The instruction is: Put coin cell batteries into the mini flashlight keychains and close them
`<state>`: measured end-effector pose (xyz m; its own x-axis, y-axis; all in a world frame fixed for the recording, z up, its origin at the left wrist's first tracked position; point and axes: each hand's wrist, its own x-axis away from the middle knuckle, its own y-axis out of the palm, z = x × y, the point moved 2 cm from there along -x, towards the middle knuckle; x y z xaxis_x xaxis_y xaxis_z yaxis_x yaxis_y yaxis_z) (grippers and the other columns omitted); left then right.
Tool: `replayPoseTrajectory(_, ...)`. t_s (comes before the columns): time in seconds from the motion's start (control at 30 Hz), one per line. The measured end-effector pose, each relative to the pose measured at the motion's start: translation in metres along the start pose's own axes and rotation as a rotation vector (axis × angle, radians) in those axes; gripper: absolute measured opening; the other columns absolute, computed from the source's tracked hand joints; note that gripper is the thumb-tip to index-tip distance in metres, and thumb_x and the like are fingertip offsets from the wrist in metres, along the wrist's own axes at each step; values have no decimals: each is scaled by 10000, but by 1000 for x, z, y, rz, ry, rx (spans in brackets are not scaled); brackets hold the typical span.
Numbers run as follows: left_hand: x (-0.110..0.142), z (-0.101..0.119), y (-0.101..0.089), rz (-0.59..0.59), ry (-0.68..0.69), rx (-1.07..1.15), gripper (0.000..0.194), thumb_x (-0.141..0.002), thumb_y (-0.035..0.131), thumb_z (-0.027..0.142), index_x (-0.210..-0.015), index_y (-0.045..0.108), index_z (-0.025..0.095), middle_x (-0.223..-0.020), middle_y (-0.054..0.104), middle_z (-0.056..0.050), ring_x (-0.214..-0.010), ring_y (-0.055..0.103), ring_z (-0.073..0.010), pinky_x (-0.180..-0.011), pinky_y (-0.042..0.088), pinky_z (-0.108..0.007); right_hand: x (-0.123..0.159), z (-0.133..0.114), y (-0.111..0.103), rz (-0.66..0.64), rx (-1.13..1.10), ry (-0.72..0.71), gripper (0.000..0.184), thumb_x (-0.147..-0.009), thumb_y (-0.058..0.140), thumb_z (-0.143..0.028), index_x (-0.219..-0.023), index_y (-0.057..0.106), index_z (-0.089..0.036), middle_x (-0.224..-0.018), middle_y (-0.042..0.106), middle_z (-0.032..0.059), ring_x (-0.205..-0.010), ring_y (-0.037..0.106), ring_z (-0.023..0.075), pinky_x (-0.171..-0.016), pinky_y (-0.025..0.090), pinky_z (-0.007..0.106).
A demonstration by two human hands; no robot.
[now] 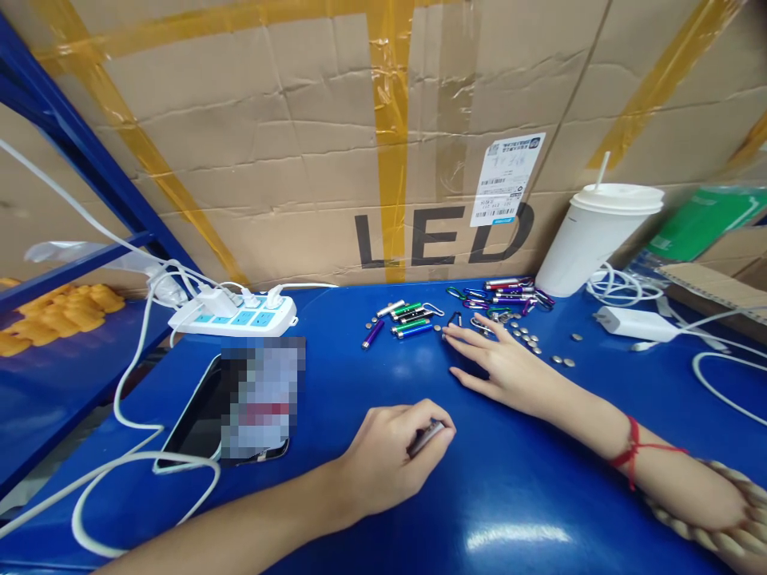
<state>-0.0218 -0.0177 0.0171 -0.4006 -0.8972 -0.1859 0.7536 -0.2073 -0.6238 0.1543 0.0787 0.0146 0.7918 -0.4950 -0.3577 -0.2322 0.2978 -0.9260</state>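
Note:
My left hand [404, 447] is closed around a small silver-grey flashlight [427, 438], mostly hidden by the fingers, low over the blue table [383, 519]. Further right and forward, my right hand [500, 363] reaches out with its fingers spread, its fingertips close to a loose button cell [437, 328]. Several mini flashlights [413, 329] in green, blue and silver lie just beyond, and a purple one [372, 335] sits at their left. Behind the right hand is a pile of keychain flashlights with carabiners [506, 295]. Several button cells [530, 339] are scattered beside that hand.
A white power strip [276, 319] with plugged-in cables stands at the back left, near two phones [192, 423]. Toward the back right are a white cup with a straw [581, 239] and a white charger [638, 323]. A large cardboard box [269, 160] walls off the back.

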Motion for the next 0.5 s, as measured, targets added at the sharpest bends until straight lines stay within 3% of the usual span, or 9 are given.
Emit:
replayPoseTrajectory(0.17,-1,-1,1,-2,-9,-13,151,-873,446,249,-849,574,171,-566,538,41,-463,414,-53,-491,330,-152,-2,-5,-6,54,-74,-54,331,-906,427,-282,-1097,634,-108,-1145,620,82,-1076,558,253,-998,408,466)
replayPoseTrajectory(0.37,0,-2,1,-15,-26,-18,155,-870,443,256,-840,572,175,-560,528,44,-471,414,-57,-494,327,-152,-1,-16,-13,134,-259,-114,253,-886,462,-222,-982,679,-132,-981,687,34,-946,626,189,-977,450,362)
replayPoseTrajectory(0.5,-1,-2,1,-24,-38,-32,150,-873,435,250,-846,565,182,-571,534,47,-474,416,-56,-490,320,-152,-2,-27,-21,153,-376,-135,208,-859,494,-197,-936,680,-141,-914,697,28,-835,652,164,-951,461,351)
